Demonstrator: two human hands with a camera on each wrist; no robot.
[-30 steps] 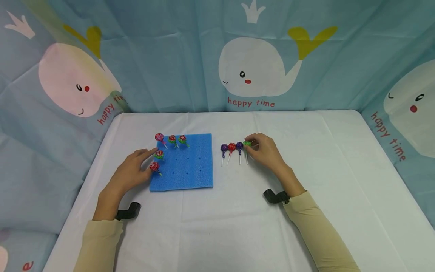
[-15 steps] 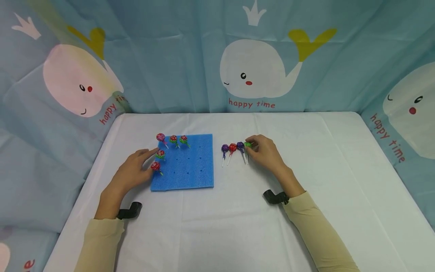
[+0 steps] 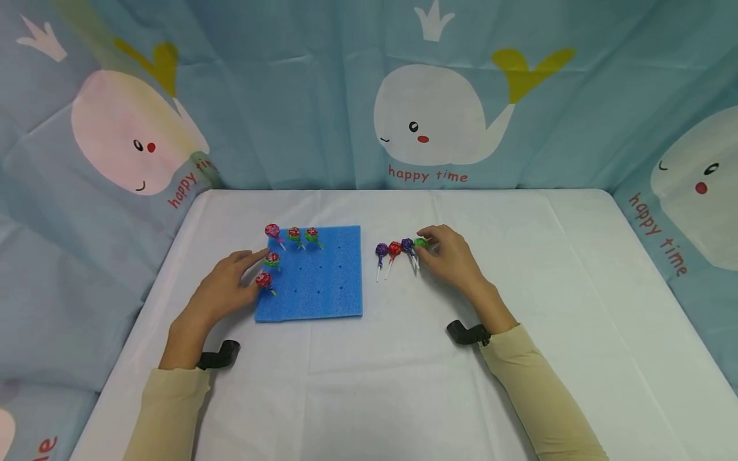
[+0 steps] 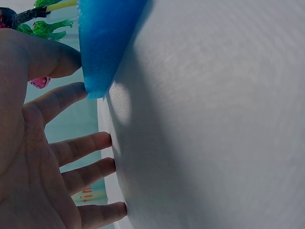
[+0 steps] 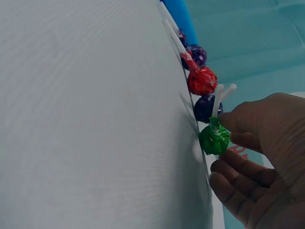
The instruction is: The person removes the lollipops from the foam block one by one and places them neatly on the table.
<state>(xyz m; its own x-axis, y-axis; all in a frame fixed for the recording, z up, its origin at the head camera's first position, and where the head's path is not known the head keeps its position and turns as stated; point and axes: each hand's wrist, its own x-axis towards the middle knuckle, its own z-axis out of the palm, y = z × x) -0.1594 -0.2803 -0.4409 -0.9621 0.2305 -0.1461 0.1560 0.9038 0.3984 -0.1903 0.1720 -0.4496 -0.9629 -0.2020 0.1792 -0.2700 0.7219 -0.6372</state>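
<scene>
My left hand (image 3: 227, 291) is beside the left edge of a blue foam board (image 3: 328, 275). In the left wrist view its thumb and index fingertip touch the foam's edge, and the other fingers are spread. Right of the board, my right hand (image 3: 452, 256) pinches a green-wrapped lollipop (image 5: 214, 139) by its head between thumb and fingers. Beside it are a dark purple lollipop (image 3: 407, 245), a red lollipop (image 3: 394, 248) and another purple lollipop (image 3: 381, 250), heads away from me. In the right wrist view, two white sticks near the green head point up off the cloth.
Several lollipops stand in the board along its back and left sides, among them a pink one (image 3: 272, 230) and a red one (image 3: 264, 280). Small holes dot the rest of the foam. A white cloth (image 3: 369, 384) covers the table; a whale-printed curtain (image 3: 323, 128) hangs behind.
The sticks of the green lollipop and the purple one beside it have drawn together, the purple one's lower end swinging right. Both hands stay almost where they were.
</scene>
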